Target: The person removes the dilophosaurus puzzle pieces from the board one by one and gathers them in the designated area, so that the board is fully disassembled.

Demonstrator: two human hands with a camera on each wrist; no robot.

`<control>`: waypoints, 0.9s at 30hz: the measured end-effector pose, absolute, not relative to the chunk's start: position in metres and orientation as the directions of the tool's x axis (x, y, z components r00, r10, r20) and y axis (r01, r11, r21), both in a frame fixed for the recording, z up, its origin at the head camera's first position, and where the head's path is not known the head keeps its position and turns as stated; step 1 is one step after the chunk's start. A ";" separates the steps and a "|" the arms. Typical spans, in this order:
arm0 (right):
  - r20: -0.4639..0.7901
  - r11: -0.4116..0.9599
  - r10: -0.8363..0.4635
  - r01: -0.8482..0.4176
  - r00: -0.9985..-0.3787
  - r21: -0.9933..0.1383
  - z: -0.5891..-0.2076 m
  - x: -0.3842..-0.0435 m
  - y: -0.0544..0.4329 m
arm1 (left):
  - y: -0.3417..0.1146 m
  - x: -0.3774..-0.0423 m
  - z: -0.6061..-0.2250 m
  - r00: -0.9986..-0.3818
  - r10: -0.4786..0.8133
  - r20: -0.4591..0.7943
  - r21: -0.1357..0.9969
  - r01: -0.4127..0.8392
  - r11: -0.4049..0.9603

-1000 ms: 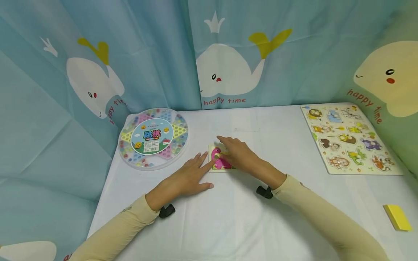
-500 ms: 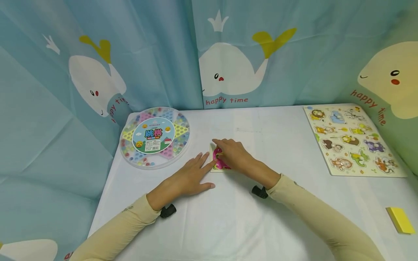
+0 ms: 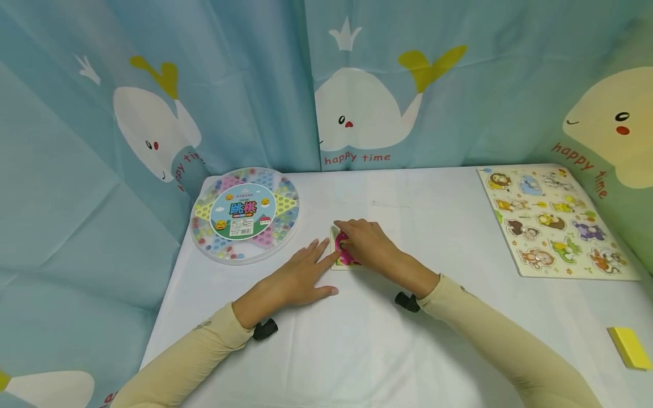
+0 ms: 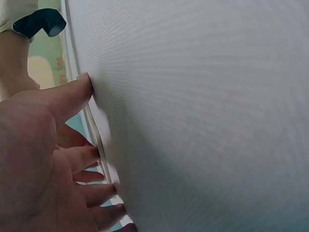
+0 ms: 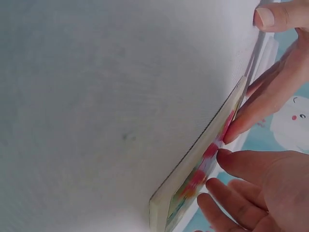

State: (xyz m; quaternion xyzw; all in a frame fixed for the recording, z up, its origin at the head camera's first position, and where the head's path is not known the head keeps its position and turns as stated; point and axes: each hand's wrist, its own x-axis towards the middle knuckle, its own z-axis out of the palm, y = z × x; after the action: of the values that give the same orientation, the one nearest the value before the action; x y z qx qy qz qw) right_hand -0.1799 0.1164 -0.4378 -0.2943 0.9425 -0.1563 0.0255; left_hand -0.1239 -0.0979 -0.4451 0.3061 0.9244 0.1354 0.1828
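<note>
puzzle board (image 3: 348,261) | flat; long axis seemingly left-right, right end hidden | pale-edged, pink-patterned | left hand (image 3: 303,277): fingers spread straight | right hand (image 3: 372,243): fingers bent over board, pinch unclear

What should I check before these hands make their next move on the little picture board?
1. Small board resting on the table: ok.
2. Left hand in place: ok, a fingertip reaches the board's left side.
3. Right hand at the board: ok, above its right part.
4. Pink picture fully visible from the head view: not ok, the right hand partly covers it.
5. Right hand pinching a piece: cannot tell, contact is unclear.
6. Yellow block out of the way: ok, far right.
</note>
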 end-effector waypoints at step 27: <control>-0.194 0.825 -0.542 -0.475 -0.818 -0.306 -0.422 -0.192 0.108 | -0.095 -0.124 -0.443 -0.746 0.616 -0.253 0.336 0.530 0.779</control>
State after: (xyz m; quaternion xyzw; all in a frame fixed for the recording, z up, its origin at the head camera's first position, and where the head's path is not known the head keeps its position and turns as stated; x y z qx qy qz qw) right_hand -0.1924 0.1077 -0.4220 -0.2689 0.9454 -0.1226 0.1375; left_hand -0.1235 -0.0954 -0.4428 0.3093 0.9262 0.1223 0.1774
